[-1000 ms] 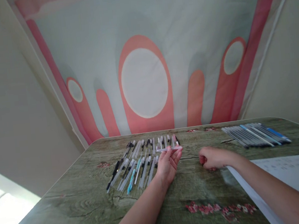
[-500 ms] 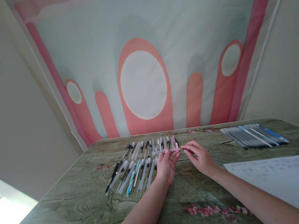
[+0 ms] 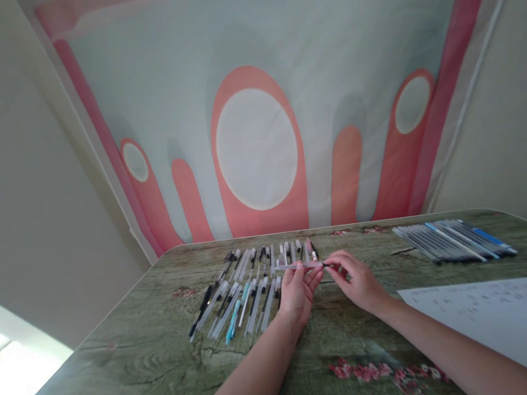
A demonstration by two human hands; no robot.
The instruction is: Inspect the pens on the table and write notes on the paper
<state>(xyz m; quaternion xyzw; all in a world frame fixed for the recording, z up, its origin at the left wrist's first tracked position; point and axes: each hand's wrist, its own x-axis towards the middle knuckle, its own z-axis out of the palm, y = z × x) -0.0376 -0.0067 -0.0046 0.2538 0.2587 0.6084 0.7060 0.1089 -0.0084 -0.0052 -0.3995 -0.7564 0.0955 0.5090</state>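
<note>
- The left hand [image 3: 295,295] held a slim, translucent plastic pen barrel [image 3: 308,264] level above the wood-patterned green-brown table [image 3: 135,364], its thumb and fingers closed narrowly around it.
- The right hand [image 3: 356,281] pinched a small black piece [image 3: 327,265] between thumb and fingertips at the barrel's right end; the piece seemed to meet that end, though the exact contact was too small to make out.
- A second earlier, the right hand had been curled low near the table, well apart from the barrel; half a second earlier it had risen with the black piece, leaving a gap at the barrel's end. That gap had now closed or almost closed.
- The left hand had kept nearly the same place and grip throughout.
- Left of the left hand lay a front group of clear barrels and black parts [image 3: 213,311], with a light blue pen [image 3: 233,323] among them, no different from before.
- Behind them stretched a back row of clear and dark pen parts [image 3: 245,263], likewise unchanged.
- Well to the right, a neat row of grey and blue pens [image 3: 454,242] lay behind a white sheet of paper [image 3: 507,328], both where they had been.
</note>
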